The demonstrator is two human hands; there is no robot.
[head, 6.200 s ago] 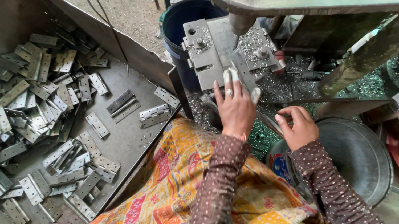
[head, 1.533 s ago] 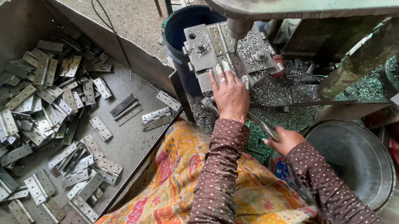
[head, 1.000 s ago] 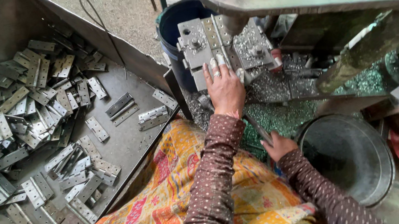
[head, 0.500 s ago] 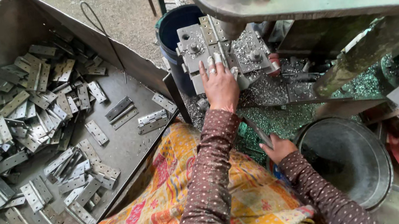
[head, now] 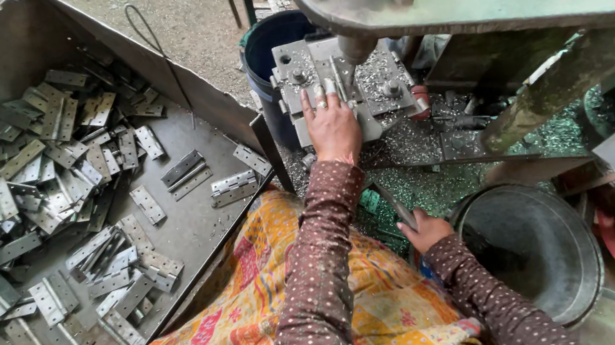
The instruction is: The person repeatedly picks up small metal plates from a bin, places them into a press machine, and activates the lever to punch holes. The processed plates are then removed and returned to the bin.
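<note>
The left hand [head: 333,128] lies flat, fingers spread, pressing a hinge [head: 335,86] onto the die [head: 348,91] under the punch [head: 355,46]; the right hand [head: 427,229] grips a lever [head: 394,204]. Many hinges [head: 59,181] remain in the tray [head: 198,216], so the work looks far from done

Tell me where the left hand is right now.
In the head view, upper middle: the left hand lies flat on the grey metal die block under the press, right of the blue bucket.

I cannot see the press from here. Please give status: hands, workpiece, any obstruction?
Left hand flat on die block, under punch. Right hand grips thin metal rod. Workpiece hidden.
</note>
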